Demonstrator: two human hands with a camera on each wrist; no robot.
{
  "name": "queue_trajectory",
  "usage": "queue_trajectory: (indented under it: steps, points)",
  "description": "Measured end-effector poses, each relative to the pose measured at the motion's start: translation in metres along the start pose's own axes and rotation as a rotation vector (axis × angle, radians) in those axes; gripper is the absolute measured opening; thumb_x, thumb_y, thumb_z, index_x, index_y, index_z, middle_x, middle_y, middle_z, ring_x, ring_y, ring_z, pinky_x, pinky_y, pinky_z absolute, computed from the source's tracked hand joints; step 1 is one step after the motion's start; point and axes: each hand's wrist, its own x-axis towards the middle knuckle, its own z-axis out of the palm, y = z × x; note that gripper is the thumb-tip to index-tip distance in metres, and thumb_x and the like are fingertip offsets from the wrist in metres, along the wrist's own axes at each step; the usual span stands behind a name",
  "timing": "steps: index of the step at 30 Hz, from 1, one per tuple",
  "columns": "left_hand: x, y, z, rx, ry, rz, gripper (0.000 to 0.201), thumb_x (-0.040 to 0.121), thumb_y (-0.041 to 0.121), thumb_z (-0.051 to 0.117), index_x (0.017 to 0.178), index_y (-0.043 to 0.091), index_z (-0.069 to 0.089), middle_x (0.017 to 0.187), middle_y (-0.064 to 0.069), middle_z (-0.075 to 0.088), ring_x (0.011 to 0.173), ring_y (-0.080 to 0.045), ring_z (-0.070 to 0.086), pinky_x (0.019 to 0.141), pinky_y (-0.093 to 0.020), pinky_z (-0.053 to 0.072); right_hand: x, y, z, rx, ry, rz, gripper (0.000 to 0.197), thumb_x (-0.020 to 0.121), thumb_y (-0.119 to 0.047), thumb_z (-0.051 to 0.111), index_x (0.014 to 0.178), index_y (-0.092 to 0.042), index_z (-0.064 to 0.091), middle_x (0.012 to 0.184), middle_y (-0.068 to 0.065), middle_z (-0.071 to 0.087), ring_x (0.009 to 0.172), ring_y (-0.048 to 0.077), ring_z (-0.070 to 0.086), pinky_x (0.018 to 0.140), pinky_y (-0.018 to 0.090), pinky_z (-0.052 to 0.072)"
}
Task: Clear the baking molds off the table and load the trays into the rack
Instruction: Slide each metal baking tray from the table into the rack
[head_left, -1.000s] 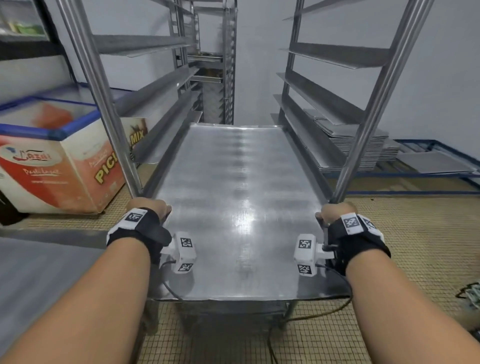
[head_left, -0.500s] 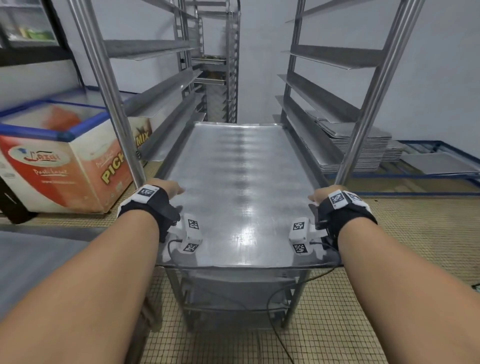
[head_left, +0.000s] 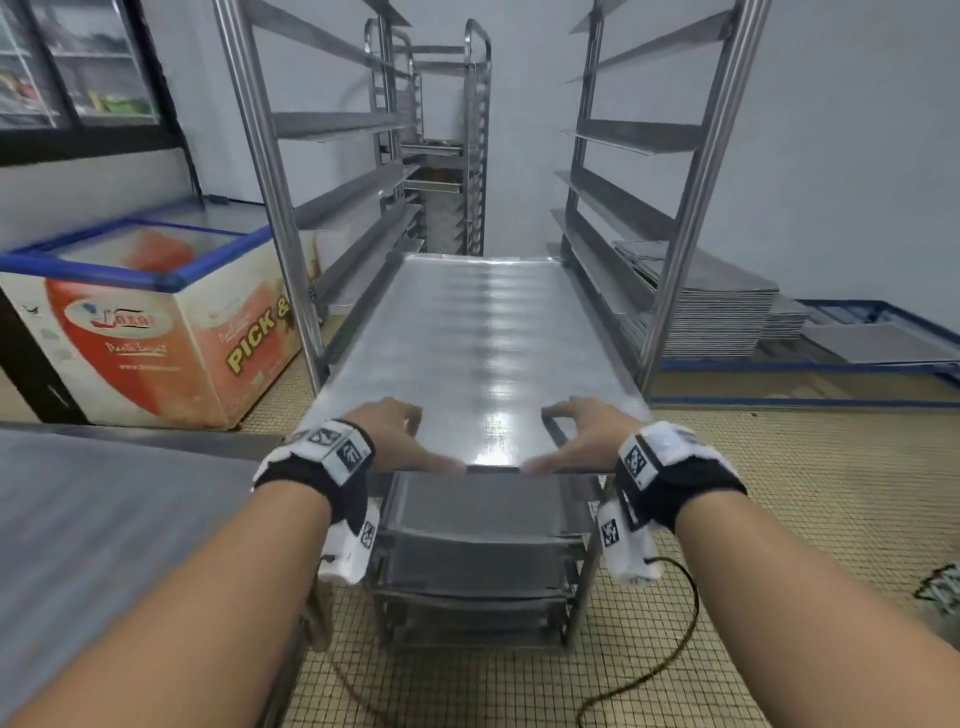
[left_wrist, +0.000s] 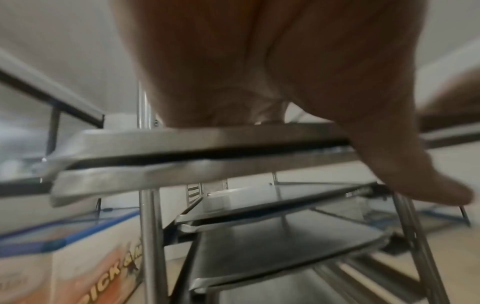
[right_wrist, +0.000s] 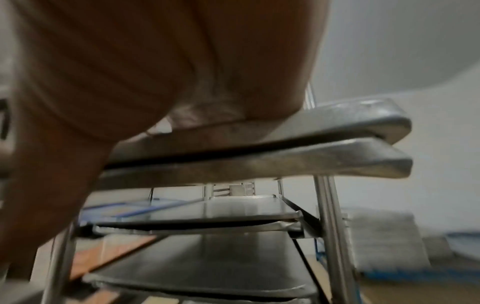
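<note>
A long steel tray (head_left: 467, 353) lies on the runners of the metal rack (head_left: 270, 171), almost fully inside. My left hand (head_left: 400, 431) and right hand (head_left: 576, 431) lie flat on its near end, fingers spread on top and thumbs along the front edge. In the left wrist view the palm (left_wrist: 285, 72) presses on the upper tray edge (left_wrist: 182, 142), and a second tray edge (left_wrist: 155, 176) sits directly beneath. The right wrist view shows the same pair of edges (right_wrist: 298, 160) under my right palm (right_wrist: 130, 61). More trays (head_left: 478, 525) fill lower levels.
A chest freezer (head_left: 145, 322) stands left of the rack. A steel table (head_left: 78, 519) is at my near left. A stack of trays (head_left: 717, 312) sits on the floor to the right. Another rack (head_left: 441, 130) stands behind. A black cable (head_left: 675, 649) hangs from my right wrist.
Both hands have left the tray's side edges and come to its near end. The tray has slid deeper into the rack.
</note>
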Motion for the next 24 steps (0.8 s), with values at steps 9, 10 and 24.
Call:
queue_trajectory:
  steps: [9,10,24]
  points:
    - [0.029,-0.022,0.048,0.437,0.306,0.043,0.088,0.081,0.022,0.071,0.149,0.034,0.017,0.153,-0.006,0.025,0.143,-0.030,0.026,0.109,-0.063,0.029,0.024,0.015,0.040,-0.498,0.208,-0.123,0.079,0.075,-0.034,0.071,0.141,-0.032,0.027,0.144,0.003,0.035,0.133,0.034,0.031,0.109,0.058,0.028]
    - [0.034,-0.023,0.047,0.441,0.315,0.045,0.088,0.081,0.021,0.071,0.149,0.034,0.017,0.153,-0.006,0.026,0.143,-0.029,0.027,0.109,-0.063,0.030,0.028,0.016,0.041,-0.510,0.218,-0.128,0.078,0.075,-0.033,0.070,0.140,-0.032,0.026,0.143,0.003,0.036,0.132,0.034,0.032,0.108,0.058,0.029]
    - [0.130,-0.031,0.018,0.498,0.368,0.065,0.086,0.080,0.015,0.070,0.147,0.033,0.019,0.147,-0.006,0.031,0.136,-0.029,0.033,0.103,-0.059,0.036,0.115,0.009,0.016,-0.522,0.215,-0.113,0.082,0.073,-0.032,0.064,0.143,-0.031,0.022,0.142,0.003,0.035,0.129,0.034,0.034,0.106,0.056,0.030]
